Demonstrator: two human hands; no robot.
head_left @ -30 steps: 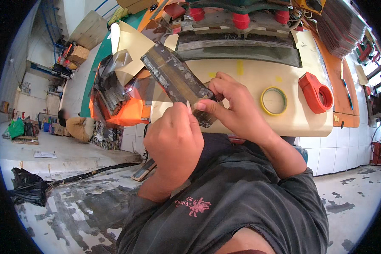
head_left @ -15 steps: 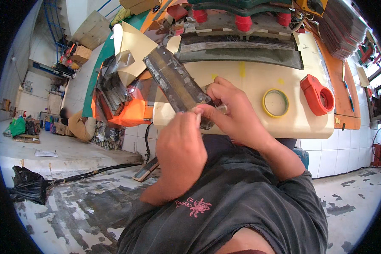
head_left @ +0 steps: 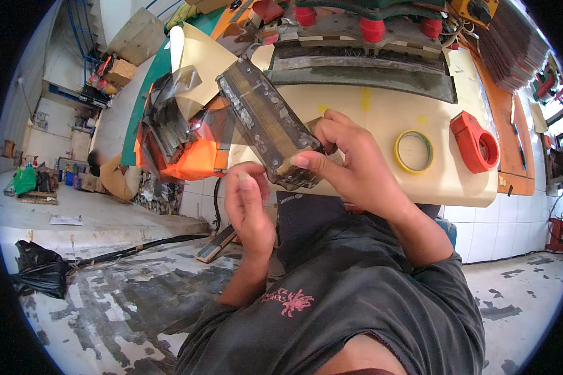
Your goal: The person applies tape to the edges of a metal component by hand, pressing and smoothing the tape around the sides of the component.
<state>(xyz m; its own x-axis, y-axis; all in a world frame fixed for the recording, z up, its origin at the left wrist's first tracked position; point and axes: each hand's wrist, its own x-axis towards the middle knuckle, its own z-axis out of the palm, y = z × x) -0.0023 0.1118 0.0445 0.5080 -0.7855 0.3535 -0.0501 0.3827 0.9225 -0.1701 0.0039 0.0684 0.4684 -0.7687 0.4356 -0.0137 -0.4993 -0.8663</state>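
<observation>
Left hand (head_left: 250, 209): had been drawn down off the block since a moment earlier; fingers loosely curled, nothing gripped, just below the block's near end.
Dark worn block (head_left: 266, 128): was held raised, tilted, over the cream worktop's (head_left: 381, 119) front edge.
Right hand (head_left: 350, 165): was clamped on the block's near end; the block's weight was judged carried by it alone.
Yellow tape roll (head_left: 414, 152): lay untouched on the worktop, right.

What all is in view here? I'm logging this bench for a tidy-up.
stack of dark strips: one, grey-brown, held up over the bench
workbench top: one, cream, ahead
tape roll: one, yellow, on the bench
round-holed red part: one, bench right
red caps: several, on the machine behind
orange tray: one, bench left
black bag: one, on the floor left
right hand: gripping the stack's near end
left hand: just below the stack, fingers curled
</observation>
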